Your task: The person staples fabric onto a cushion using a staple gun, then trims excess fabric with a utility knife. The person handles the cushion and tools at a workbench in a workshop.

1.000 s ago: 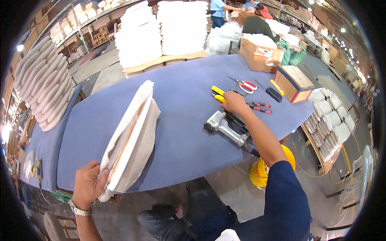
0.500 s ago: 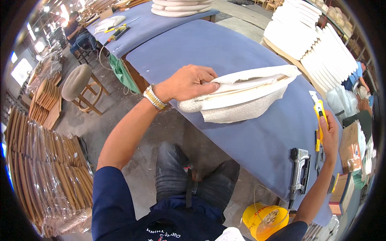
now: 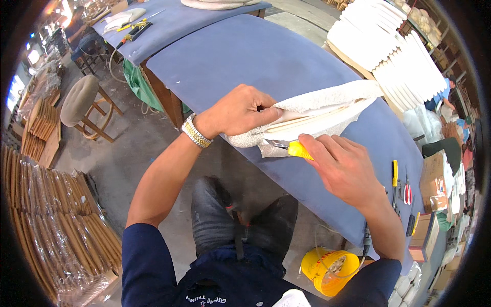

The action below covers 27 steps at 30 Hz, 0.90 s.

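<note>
A cream fabric-covered seat pad point(image 3: 332, 102) stands tilted on the blue-topped table, its underside edge turned up toward me. My left hand point(image 3: 243, 110) pinches the near left end of the pad, thumb pressed on the folded fabric. In my right hand point(image 3: 343, 166) is a yellow utility knife point(image 3: 299, 149). Its blade points left and meets the fabric edge just below my left hand. The knife's handle is mostly hidden in my fingers.
Stacked white pads point(image 3: 368, 36) stand at the far right. A yellow-handled tool point(image 3: 395, 174) and red-handled scissors point(image 3: 407, 193) lie at the table's right. A yellow bucket point(image 3: 330, 271) sits below the edge. A round stool point(image 3: 82, 102) and wrapped brown stacks point(image 3: 61, 230) are left.
My right hand has brought the utility knife from the table's right side across to the pad's near edge. My left hand keeps its hold on the pad.
</note>
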Motion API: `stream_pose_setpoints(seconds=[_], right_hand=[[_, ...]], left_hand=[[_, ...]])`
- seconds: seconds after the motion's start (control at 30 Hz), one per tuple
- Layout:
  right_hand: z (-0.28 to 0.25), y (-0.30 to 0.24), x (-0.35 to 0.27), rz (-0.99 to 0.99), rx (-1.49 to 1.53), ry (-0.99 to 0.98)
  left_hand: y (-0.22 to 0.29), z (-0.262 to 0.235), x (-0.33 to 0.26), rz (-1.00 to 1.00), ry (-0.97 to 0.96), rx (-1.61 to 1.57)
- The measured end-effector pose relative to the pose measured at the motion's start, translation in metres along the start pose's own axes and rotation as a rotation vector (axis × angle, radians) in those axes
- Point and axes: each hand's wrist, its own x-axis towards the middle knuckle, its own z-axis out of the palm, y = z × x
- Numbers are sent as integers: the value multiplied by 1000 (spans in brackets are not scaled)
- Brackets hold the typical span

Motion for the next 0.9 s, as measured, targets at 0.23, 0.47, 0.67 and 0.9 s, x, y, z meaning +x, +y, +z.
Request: stream_pose_setpoints(seconds=[0.23, 0.47, 0.67, 0.9], right_hand=[[2, -2, 19, -61, -115, -87], [11, 0, 24, -94, -154, -95], [16, 0, 23, -89, -123, -100], [22, -5, 26, -67, -137, -46]], left_hand=[[1, -4, -2, -43, -73, 25], [4, -5, -3, -42, -71, 44], [5, -2, -2, 5, -4, 10], [3, -5, -3, -76, -26, -7]])
